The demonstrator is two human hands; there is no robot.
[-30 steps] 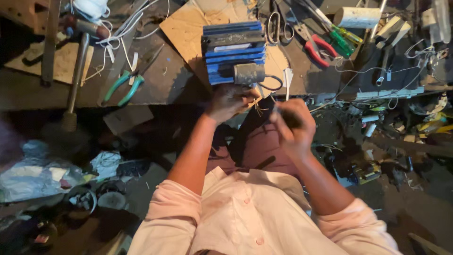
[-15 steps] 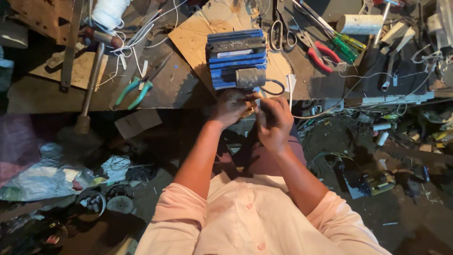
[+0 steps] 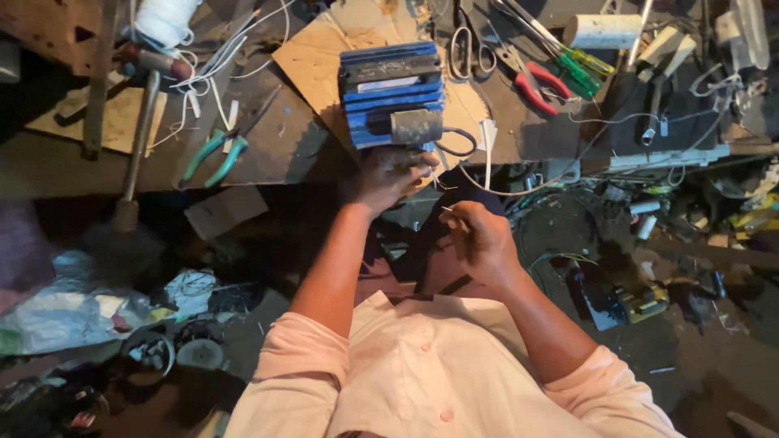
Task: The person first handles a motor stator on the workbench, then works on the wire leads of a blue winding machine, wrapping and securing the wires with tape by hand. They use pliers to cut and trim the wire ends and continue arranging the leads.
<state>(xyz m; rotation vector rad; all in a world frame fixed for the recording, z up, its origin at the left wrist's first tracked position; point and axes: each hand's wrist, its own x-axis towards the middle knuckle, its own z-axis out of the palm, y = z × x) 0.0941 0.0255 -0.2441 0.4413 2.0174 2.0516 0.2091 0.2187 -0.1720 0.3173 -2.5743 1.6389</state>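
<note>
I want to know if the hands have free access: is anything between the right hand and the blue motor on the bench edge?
Nothing solid visible: the left hand already rests against the blue motor, and between it and the right hand show only thin wires.

Left hand (image 3: 391, 174) touches blue motor (image 3: 393, 93); right hand (image 3: 480, 239) pinches thin wire (image 3: 447, 210).

head cam | looks straight down | close over workbench (image 3: 268, 154) edge, lap

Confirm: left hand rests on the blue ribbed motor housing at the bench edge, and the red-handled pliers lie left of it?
Not quite. The head view shows the red-handled pliers lying right of the blue ribbed motor housing, not left. The left hand does rest on the housing at the bench edge.
</note>
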